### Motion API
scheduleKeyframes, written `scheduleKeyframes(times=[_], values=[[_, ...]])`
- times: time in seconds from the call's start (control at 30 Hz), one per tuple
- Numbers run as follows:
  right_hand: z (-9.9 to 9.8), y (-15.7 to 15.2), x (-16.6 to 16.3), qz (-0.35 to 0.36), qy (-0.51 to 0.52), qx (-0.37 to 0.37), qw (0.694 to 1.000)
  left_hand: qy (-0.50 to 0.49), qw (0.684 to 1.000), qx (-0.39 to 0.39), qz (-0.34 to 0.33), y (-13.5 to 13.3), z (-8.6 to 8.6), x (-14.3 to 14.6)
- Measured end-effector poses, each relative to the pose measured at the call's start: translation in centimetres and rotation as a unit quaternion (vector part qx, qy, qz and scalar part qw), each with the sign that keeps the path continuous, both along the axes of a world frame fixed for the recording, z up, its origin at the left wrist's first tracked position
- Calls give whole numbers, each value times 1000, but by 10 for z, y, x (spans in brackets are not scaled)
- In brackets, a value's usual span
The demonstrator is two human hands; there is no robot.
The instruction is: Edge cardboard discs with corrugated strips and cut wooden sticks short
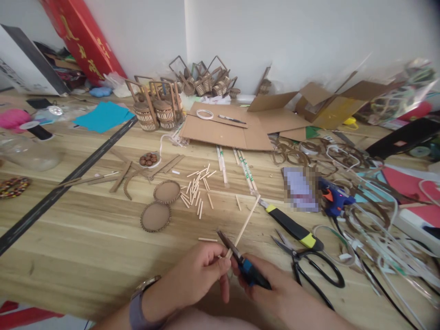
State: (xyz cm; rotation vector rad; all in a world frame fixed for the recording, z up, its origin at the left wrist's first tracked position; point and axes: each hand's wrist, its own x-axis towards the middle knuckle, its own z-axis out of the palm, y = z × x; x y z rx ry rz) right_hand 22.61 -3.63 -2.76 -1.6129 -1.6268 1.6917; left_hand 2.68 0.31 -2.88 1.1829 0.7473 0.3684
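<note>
My left hand (202,270) pinches a thin pale wooden stick (248,221) near its lower end, and the stick slants up to the right. My right hand (271,288) is closed around the black-and-blue handle of a cutting tool (252,273). Its dark blade lies across the stick, close to my left fingertips; whether it is a knife or shears I cannot make out. One short cut stick (207,239) lies just beyond my left hand. Farther off is a loose pile of short stick pieces (195,190), beside two round cardboard discs with ridged rims (156,217).
To the right lie a yellow-and-black utility knife (287,224), black-handled scissors (302,259) and a blue glue gun (335,197) among tangled strips. Small woven baskets (167,112) and flat cardboard (227,130) stand or lie at the back. A small dish of brown beads (149,159) sits left of centre.
</note>
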Motion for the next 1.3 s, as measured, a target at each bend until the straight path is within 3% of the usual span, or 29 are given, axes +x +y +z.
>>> scheduleKeyframes(times=[0.13, 0.3, 0.47, 0.6, 0.7, 0.8, 0.93, 1.17, 1.3], values=[[-6, -3, -5, -15, -25, 39, 999, 38, 999, 13, 1, -2, -4, 0], [-2, 1, -4, -3, -8, 35, 999, 54, 998, 24, 9, 1, -5, 0], [4, 4, 3, -28, -8, 49, 998, 149, 982, 97, 69, 10, 4, -10], [-1, 1, 4, -81, -100, 186, 974, 264, 943, 191, 62, 10, 5, -13], [-6, 3, -2, -89, -124, 337, 929, 287, 924, 252, 21, 4, -2, -8], [-12, 9, -10, -65, -138, 410, 899, 290, 910, 296, 12, 0, -6, -3], [-20, 16, -17, -31, -226, 409, 884, 322, 884, 339, -2, -2, -4, -2], [-32, 17, -26, -13, -389, 414, 823, 368, 851, 374, -31, 3, 1, 2], [-36, 17, -32, -26, -422, 388, 819, 404, 825, 391, -55, 6, 5, 5]])
